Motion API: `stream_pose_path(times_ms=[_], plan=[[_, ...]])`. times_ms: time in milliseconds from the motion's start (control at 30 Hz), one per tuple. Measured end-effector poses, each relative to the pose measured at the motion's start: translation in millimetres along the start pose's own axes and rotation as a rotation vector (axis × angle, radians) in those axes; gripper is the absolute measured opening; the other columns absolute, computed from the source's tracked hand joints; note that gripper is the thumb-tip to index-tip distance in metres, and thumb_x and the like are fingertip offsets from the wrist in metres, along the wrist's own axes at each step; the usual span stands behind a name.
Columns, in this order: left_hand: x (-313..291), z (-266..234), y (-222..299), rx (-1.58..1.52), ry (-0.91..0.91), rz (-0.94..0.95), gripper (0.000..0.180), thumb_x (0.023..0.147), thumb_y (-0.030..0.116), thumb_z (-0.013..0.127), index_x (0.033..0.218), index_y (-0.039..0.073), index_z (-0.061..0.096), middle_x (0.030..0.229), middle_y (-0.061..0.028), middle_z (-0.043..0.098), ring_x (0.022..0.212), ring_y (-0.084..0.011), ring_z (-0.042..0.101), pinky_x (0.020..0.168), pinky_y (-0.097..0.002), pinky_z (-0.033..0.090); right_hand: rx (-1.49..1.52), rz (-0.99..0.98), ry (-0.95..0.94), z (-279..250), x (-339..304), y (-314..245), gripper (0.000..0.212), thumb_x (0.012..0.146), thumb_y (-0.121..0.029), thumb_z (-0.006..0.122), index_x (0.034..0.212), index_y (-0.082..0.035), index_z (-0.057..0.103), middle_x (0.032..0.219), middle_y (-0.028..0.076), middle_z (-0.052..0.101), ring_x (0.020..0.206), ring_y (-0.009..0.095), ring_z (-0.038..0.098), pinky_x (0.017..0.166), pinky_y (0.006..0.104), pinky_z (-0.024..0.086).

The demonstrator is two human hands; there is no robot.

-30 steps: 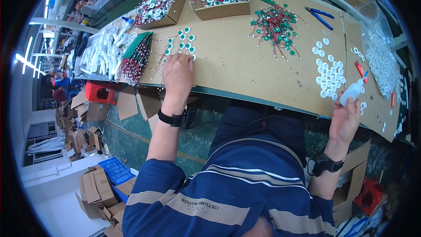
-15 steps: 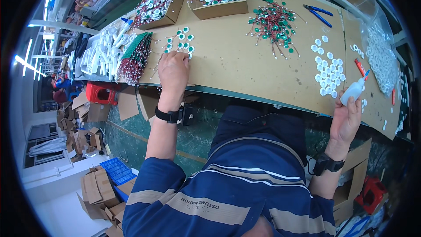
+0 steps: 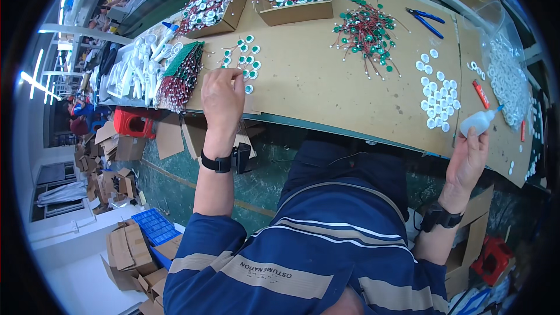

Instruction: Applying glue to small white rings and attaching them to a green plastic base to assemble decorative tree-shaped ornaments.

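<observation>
Nearest, at three o'clock, the right hand grips one translucent bottle, fingers wrapped around it; at ten, the left hand is half-curled, its contents hidden, beside roughly thirteen seemingly assembled green-centred discs. At half past two, about twenty-five white caps look unfilled; at one, uncountable wired green pieces look unfitted; farthest, at eleven and twelve, two cartons hold heaped, finished-looking discs.

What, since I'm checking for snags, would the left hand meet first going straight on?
The left hand would likely meet the green-centred discs just ahead; its height above them is unclear.
</observation>
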State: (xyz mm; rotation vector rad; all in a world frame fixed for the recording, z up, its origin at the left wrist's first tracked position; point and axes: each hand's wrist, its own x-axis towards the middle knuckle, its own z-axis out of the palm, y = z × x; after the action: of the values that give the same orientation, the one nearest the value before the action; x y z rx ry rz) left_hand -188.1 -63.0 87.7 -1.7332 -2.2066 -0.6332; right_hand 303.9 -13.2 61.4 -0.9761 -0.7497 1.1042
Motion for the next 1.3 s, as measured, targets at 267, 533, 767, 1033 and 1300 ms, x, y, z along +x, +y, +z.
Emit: stream_pose_path(times_ms=[267, 533, 767, 1033, 1300], plan=[[-22, 33, 88, -0.288, -0.111, 0.149, 0.009, 0.085, 0.003, 0.075, 0.094, 0.004, 0.075, 0.095, -0.0129, 0.072, 0.095, -0.0333, 0.067, 0.087, -0.0420, 0.053, -0.379, -0.055, 0.032, -19, 68, 26, 0.049, 0.093, 0.002, 0.070, 0.140, 0.002, 0.054, 0.121, 0.007, 0.069, 0.107, 0.014, 0.066, 0.093, 0.0302, 0.053], [-24, 75, 151, -0.519, -0.154, 0.249, 0.012, 0.080, -0.002, 0.076, 0.090, 0.003, 0.074, 0.091, -0.0122, 0.071, 0.092, -0.0323, 0.066, 0.082, -0.0415, 0.054, -0.924, -0.194, 0.066, -23, 111, 5, 0.047, 0.089, -0.009, 0.078, 0.132, 0.004, 0.062, 0.113, 0.011, 0.075, 0.095, 0.017, 0.073, 0.081, 0.0338, 0.058], [-20, 80, 153, -0.524, -0.147, 0.268, 0.010, 0.082, 0.001, 0.077, 0.092, 0.002, 0.074, 0.091, -0.0122, 0.071, 0.092, -0.0318, 0.066, 0.082, -0.0408, 0.054, -1.333, -0.234, 0.056, -10, 127, 25, 0.050, 0.082, -0.024, 0.083, 0.124, 0.000, 0.069, 0.099, 0.016, 0.077, 0.092, 0.027, 0.076, 0.083, 0.0387, 0.058], [-14, 82, 142, -0.549, -0.144, 0.260, 0.011, 0.081, 0.002, 0.077, 0.091, 0.004, 0.075, 0.090, -0.0121, 0.071, 0.089, -0.0320, 0.068, 0.080, -0.0417, 0.055, -1.229, -0.478, 0.144, -14, 94, 17, 0.049, 0.087, -0.015, 0.080, 0.131, 0.001, 0.067, 0.114, 0.014, 0.076, 0.096, 0.023, 0.073, 0.087, 0.0359, 0.056], [22, 86, 163, -0.545, -0.161, 0.215, 0.018, 0.087, 0.011, 0.077, 0.104, 0.006, 0.075, 0.091, -0.0109, 0.072, 0.088, -0.0296, 0.070, 0.078, -0.0407, 0.056, -0.979, -0.423, -0.117, 44, -5, 11, 0.039, 0.089, -0.002, 0.073, 0.128, 0.001, 0.067, 0.108, 0.012, 0.072, 0.090, 0.019, 0.070, 0.085, 0.0316, 0.056]])
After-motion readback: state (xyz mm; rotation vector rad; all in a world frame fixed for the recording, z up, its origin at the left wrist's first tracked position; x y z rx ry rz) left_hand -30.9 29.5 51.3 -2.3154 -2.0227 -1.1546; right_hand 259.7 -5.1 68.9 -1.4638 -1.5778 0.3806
